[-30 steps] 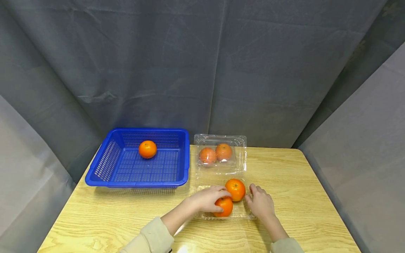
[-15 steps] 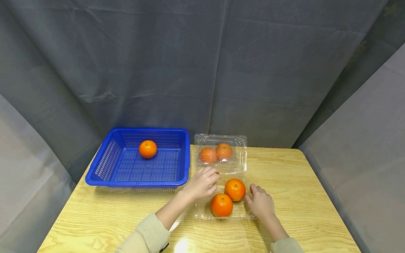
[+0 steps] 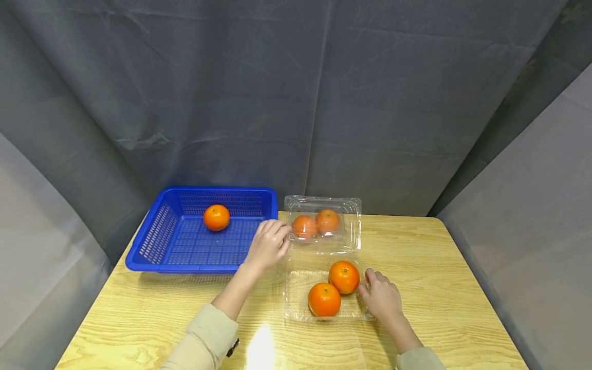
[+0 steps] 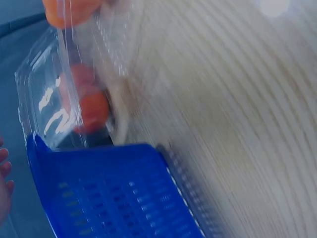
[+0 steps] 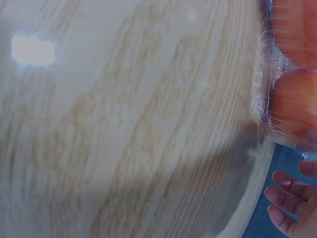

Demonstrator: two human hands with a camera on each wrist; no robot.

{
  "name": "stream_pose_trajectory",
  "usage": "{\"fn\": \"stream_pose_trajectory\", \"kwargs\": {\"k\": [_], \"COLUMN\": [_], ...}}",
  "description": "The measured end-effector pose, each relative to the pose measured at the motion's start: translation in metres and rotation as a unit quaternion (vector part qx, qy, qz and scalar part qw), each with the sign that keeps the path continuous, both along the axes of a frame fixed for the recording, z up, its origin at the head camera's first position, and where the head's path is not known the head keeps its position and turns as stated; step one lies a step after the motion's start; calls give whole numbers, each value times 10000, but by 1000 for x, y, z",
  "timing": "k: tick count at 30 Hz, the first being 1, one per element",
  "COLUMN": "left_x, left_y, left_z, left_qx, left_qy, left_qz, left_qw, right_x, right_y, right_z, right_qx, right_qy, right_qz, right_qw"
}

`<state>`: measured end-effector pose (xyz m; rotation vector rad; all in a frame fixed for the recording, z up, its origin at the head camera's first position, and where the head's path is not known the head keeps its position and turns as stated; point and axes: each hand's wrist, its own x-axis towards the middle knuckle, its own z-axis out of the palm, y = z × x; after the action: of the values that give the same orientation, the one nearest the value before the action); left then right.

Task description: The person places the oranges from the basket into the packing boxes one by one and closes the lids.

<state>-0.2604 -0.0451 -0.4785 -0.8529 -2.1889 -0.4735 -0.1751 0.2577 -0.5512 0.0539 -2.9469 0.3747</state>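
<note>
My left hand [image 3: 268, 244] hangs over the right rim of a blue plastic basket [image 3: 270, 257], fingers loosely bent and holding nothing. One orange [image 3: 216, 218] sits in that basket toward the back. To the right, a clear plastic clamshell box [image 3: 296, 311] lies with its lid [image 3: 353, 231] raised at the back. Two touching oranges rest in its base, a front orange [image 3: 324, 299] and a rear orange [image 3: 344, 277]. My right hand [image 3: 381, 295] is at the box's right edge, its fingers [image 5: 286, 201] relaxed, close beside the rear orange.
Behind the transparent lid show two more oranges, a left one [image 3: 304, 226] and a right one [image 3: 327, 221]. Everything stands on a wood-grain table [image 3: 425, 267]. A dark grey curtain [image 3: 231, 92] hangs close behind it.
My left hand has let go of the front orange in the box and moved left and back to the basket's rim. The right hand stays put.
</note>
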Motion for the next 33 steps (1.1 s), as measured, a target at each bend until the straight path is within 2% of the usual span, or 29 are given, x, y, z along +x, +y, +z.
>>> {"fn": "stream_pose_trajectory", "kwargs": {"k": [9, 14, 20, 24, 29, 33], "left_x": [-17, -27, -35, -39, -44, -47], "left_y": [-23, -35, -51, -63, -79, -90], "left_z": [-2, -1, -5, -8, -11, -13], "left_qx": [273, 340, 271, 107, -118, -283], "left_qy": [-175, -364, -824, -1467, -2353, -2858], "left_qz": [538, 812, 1229, 1605, 2005, 2204], "left_qw": [9980, 9954, 9886, 9760, 9509, 9322], "right_x": [0, 0, 0, 0, -1, -1], "right_y": [0, 0, 1, 1, 0, 0], "right_z": [0, -1, 0, 0, 0, 0], "right_qx": [1, 7, -3, 10, 9, -7], "right_qy": [154, 95, -14, -34, -8, 13], "right_qz": [74, 80, 66, 65, 53, 45], "right_qw": [9999, 9999, 10000, 10000, 10000, 10000]}}
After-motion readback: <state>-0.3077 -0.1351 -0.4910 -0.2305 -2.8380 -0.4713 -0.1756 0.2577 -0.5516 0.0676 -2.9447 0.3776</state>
